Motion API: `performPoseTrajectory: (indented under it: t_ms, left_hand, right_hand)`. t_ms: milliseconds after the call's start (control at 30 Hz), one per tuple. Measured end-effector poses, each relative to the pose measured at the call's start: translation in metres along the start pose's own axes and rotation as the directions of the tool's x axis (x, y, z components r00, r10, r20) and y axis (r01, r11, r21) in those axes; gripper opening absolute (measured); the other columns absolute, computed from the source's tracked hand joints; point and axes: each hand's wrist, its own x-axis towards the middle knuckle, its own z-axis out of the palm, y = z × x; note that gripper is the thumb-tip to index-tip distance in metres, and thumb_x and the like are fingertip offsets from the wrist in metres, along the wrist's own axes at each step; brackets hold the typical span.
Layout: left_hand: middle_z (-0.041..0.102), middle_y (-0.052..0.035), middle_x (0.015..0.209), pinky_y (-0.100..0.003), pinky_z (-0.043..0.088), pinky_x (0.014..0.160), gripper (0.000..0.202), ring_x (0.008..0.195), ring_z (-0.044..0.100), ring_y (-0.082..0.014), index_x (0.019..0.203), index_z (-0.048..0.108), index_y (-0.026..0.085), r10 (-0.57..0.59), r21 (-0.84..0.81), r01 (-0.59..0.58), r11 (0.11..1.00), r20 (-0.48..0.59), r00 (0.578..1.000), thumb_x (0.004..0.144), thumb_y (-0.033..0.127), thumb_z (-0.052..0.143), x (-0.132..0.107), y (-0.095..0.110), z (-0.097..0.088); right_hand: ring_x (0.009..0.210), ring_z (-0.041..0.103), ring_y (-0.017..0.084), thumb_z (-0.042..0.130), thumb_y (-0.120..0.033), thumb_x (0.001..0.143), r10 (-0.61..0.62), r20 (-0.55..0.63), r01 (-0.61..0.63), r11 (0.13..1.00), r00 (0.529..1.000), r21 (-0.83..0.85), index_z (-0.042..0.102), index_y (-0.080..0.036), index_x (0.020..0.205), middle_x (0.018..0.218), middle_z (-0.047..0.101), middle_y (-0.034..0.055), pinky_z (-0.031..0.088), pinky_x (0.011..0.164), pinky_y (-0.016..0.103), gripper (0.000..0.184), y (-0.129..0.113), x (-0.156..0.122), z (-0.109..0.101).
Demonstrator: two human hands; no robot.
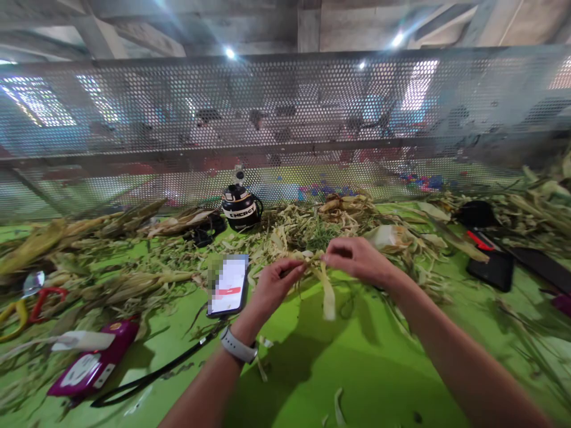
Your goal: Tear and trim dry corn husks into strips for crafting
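Note:
Between my two hands a pale yellow-green strip of corn husk hangs down over the green table. My left hand, with a grey watch on its wrist, pinches the husk at its left side. From the right, my right hand is closed on the same husk, thumb and fingers together. Just behind the hands lies a heap of shredded husk and fibres. Exactly how the strip is folded or knotted at the fingertips is too small to tell.
A phone lies left of my hands, near a black strap. Further left are a purple power bank and scissors. Behind stands a black "ENERGY" bottle, before a perforated metal screen. A dark phone lies right.

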Motion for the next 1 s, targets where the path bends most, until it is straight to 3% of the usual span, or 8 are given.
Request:
performPoseTrajectory:
  t_ms: [100,200,367,533,667,867,1000]
  left_hand:
    - [0.061,-0.0011,0.065,-0.022,0.034,0.051,0.024,0.057,0.048,-0.0112,0.081,0.073,0.017,0.033,0.100,-0.036,0.994,0.030,0.999,0.070,0.037,0.067,-0.002,0.001,0.003]
    - [0.062,-0.0030,0.067,-0.024,0.038,0.056,0.021,0.062,0.052,-0.0136,0.079,0.073,0.016,0.084,0.172,-0.092,0.981,0.052,0.995,0.070,0.034,0.067,-0.006,0.002,0.007]
    - [0.070,-0.0069,0.079,-0.027,0.044,0.068,0.021,0.075,0.059,-0.0175,0.085,0.072,0.013,0.115,0.100,-0.124,0.987,0.096,0.989,0.073,0.029,0.065,-0.010,0.005,0.011]
    - [0.070,-0.0059,0.074,-0.025,0.043,0.062,0.018,0.067,0.058,-0.0154,0.076,0.072,0.012,0.064,0.085,-0.071,0.994,0.082,0.995,0.069,0.027,0.068,-0.010,0.006,0.014]
    - [0.067,-0.0037,0.064,-0.023,0.038,0.055,0.016,0.057,0.054,-0.0126,0.070,0.071,0.012,-0.030,0.074,0.021,0.997,0.117,0.993,0.066,0.028,0.068,-0.011,0.006,0.016]
    - [0.063,-0.0011,0.059,-0.023,0.035,0.055,0.018,0.054,0.047,-0.0099,0.064,0.070,0.013,-0.088,-0.042,0.097,0.994,0.188,0.978,0.062,0.030,0.071,-0.012,0.007,0.017]
    - [0.055,0.0018,0.054,-0.022,0.030,0.050,0.028,0.050,0.040,-0.0073,0.075,0.071,0.013,-0.143,-0.161,0.177,0.971,0.201,0.969,0.064,0.038,0.070,-0.011,0.008,0.013]
  right_hand:
    - [0.075,0.053,0.016,0.051,-0.040,0.084,0.003,-0.189,-0.005,1.000,0.982,-0.010,0.064,-0.016,0.071,0.076,0.061,0.0047,0.039,0.069,0.028,0.031,-0.001,0.004,0.003]
    - [0.086,0.055,0.018,0.057,-0.040,0.081,-0.010,-0.099,0.021,0.994,0.995,0.109,0.067,-0.016,0.075,0.085,0.065,0.0061,0.039,0.081,0.031,0.027,0.000,0.009,0.019]
    - [0.072,0.058,0.015,0.064,-0.040,0.072,0.168,0.115,-0.203,0.837,0.979,0.508,0.067,-0.013,0.079,0.077,0.066,0.0037,0.043,0.067,0.026,0.028,0.001,0.014,0.041]
    - [0.063,0.052,0.012,0.069,-0.042,0.064,0.270,0.102,-0.266,0.691,0.958,0.672,0.063,-0.012,0.071,0.067,0.062,0.0005,0.041,0.061,0.024,0.031,0.004,0.015,0.049]
    - [0.060,0.048,0.011,0.065,-0.043,0.067,0.275,0.068,-0.251,0.713,0.959,0.655,0.060,-0.013,0.070,0.064,0.058,-0.0007,0.038,0.056,0.022,0.031,0.003,0.014,0.055]
    - [0.053,0.042,0.009,0.061,-0.047,0.070,0.255,0.090,-0.252,0.729,0.963,0.636,0.055,-0.015,0.070,0.058,0.051,-0.0029,0.032,0.049,0.021,0.033,0.001,0.013,0.062]
    - [0.055,0.042,0.010,0.055,-0.050,0.075,0.255,-0.005,-0.216,0.830,0.967,0.514,0.054,-0.015,0.070,0.060,0.050,-0.0023,0.032,0.051,0.022,0.035,0.003,0.014,0.055]
